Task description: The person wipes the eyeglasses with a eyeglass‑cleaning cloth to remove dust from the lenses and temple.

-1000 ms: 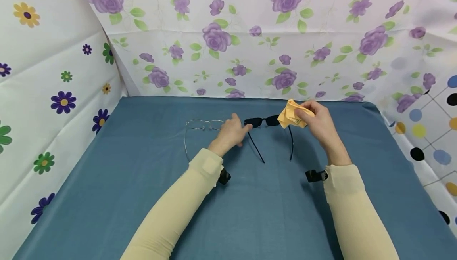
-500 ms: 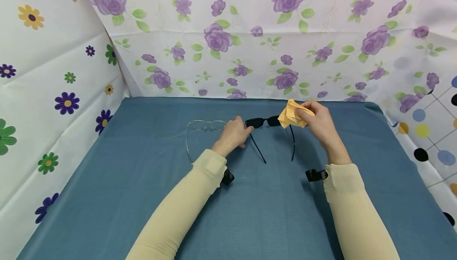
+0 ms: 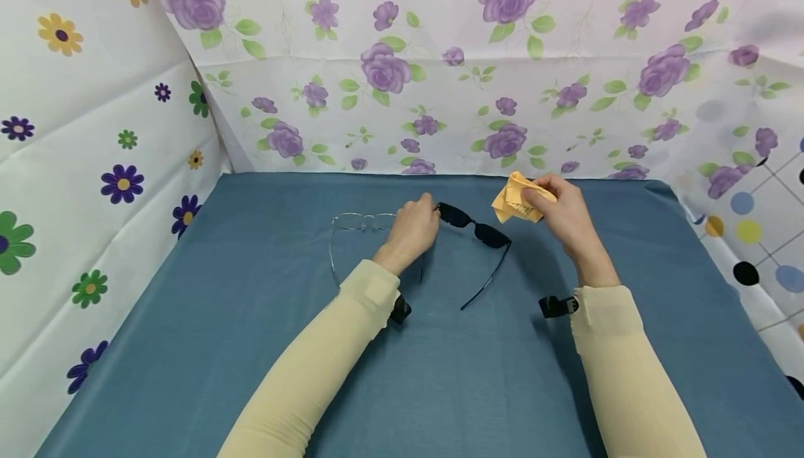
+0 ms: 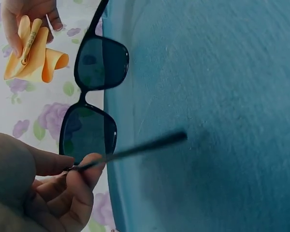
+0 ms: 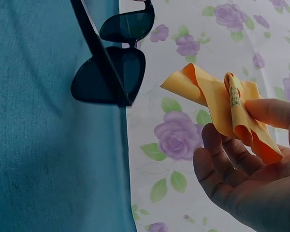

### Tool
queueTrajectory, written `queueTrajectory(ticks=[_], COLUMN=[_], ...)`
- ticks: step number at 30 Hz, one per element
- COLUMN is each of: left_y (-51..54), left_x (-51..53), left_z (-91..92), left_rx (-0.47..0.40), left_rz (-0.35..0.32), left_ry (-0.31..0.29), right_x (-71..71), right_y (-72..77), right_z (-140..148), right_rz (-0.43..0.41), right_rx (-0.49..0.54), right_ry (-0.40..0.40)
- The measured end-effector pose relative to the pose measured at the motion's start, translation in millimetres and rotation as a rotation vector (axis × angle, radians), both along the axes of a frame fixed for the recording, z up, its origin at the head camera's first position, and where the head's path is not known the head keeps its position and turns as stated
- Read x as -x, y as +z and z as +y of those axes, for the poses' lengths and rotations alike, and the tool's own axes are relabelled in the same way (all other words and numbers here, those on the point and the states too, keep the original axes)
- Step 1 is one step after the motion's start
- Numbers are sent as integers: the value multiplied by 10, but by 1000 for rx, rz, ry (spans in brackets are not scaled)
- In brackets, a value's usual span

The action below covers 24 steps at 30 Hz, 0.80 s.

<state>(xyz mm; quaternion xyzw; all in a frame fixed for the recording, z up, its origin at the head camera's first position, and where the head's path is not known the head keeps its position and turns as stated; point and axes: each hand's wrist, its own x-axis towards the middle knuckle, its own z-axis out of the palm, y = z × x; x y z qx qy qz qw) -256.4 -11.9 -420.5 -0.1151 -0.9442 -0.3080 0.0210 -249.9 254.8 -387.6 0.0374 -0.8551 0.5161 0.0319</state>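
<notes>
Black sunglasses (image 3: 489, 235) are tilted, their arms unfolded. My left hand (image 3: 411, 231) pinches them at the left hinge; in the left wrist view thumb and fingers of the left hand (image 4: 63, 188) close on that corner, below the dark lenses (image 4: 89, 128). My right hand (image 3: 568, 220) holds a crumpled orange cloth (image 3: 520, 198) to the right of the sunglasses, apart from them. The right wrist view shows the cloth (image 5: 232, 108) between thumb and fingers of the right hand (image 5: 261, 169). Clear thin-framed glasses (image 3: 353, 221) lie to the left, partly hidden behind my left hand.
A blue cloth (image 3: 207, 346) covers the table. Floral white sheets (image 3: 352, 116) hang behind its back edge, with patterned sheets at both sides. A small black camera (image 3: 556, 306) sits at the right wrist and another (image 3: 400, 310) at the left.
My left hand has taken hold of the sunglasses by their left corner. They have turned, so their right side sits lower and nearer. The right hand with the cloth has barely moved.
</notes>
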Motion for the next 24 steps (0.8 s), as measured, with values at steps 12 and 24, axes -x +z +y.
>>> queueTrajectory(ticks=[12, 24], left_y=[98, 98], left_x=[19, -15], left_z=[-49, -86], left_rx=[88, -134], left_rz=[47, 24], left_ry=[-45, -151], right_x=[34, 56], right_y=[41, 84], right_z=[-46, -122], right_rz=[14, 63], right_rx=[17, 26], right_ry=[12, 41])
